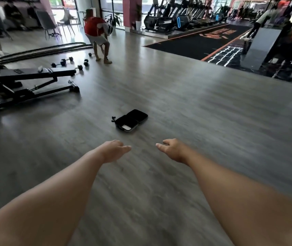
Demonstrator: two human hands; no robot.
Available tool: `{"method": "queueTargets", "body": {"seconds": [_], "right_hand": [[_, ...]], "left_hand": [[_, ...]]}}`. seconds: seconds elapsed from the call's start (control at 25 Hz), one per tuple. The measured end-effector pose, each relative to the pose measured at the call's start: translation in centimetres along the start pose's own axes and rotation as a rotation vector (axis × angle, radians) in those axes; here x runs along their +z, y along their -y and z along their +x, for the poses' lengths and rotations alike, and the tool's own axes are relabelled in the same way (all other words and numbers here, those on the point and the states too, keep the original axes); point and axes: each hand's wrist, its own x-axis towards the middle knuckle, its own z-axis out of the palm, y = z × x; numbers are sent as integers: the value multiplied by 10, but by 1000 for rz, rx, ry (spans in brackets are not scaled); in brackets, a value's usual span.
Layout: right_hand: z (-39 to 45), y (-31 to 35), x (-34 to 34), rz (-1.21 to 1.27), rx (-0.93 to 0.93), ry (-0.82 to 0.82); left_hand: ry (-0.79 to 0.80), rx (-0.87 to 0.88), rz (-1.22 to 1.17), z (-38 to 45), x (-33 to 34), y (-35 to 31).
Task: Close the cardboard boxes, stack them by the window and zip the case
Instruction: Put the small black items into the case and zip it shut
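Note:
A small black zip case [130, 120] lies open on the grey wooden floor, both halves spread flat, with something white in the nearer half and a short strap at its left end. My left hand [114, 150] and my right hand [172, 150] reach forward side by side, short of the case and apart from it. Both hands have relaxed fingers and hold nothing. No cardboard boxes are in view.
A black weight bench [35, 79] stands at the left, with dumbbells [65, 62] and thick ropes on the floor behind it. A person in a red top [97, 34] bends over further back. Treadmills [177, 16] and a dark mat [203, 39] fill the far right.

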Motion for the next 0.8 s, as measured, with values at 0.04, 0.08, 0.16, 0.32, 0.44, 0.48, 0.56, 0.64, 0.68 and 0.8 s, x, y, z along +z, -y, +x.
{"method": "queueTargets", "body": {"seconds": [0.04,0.08,0.16,0.32,0.44,0.48,0.56,0.64,0.68,0.8], "right_hand": [[30,2,-6,-4,-2,8],[62,5,-13,-14,-3,12],[120,10,-25,-10,-9,18],[257,28,-58,-62,-64,52],[334,54,-80,-118,-106,96],[361,63,-86,-128,-122,101],[418,84,-94,-135,-145,118],[470,105,-97,-137,-150,151],[498,117,-97,-141,-150,158],[578,149,-93,-143,-142,165]], "left_hand": [[0,-6,10,28,-9,1],[-8,-5,24,57,-19,3],[-15,-10,46,106,-37,8],[-24,-95,29,217,-79,15],[-23,-157,-2,278,-111,21],[-38,-167,-19,299,-123,25],[-61,-195,-42,346,-150,39],[-54,-213,-27,391,-176,57],[-40,-205,-10,417,-189,69],[-28,-205,-21,497,-225,106]]}}
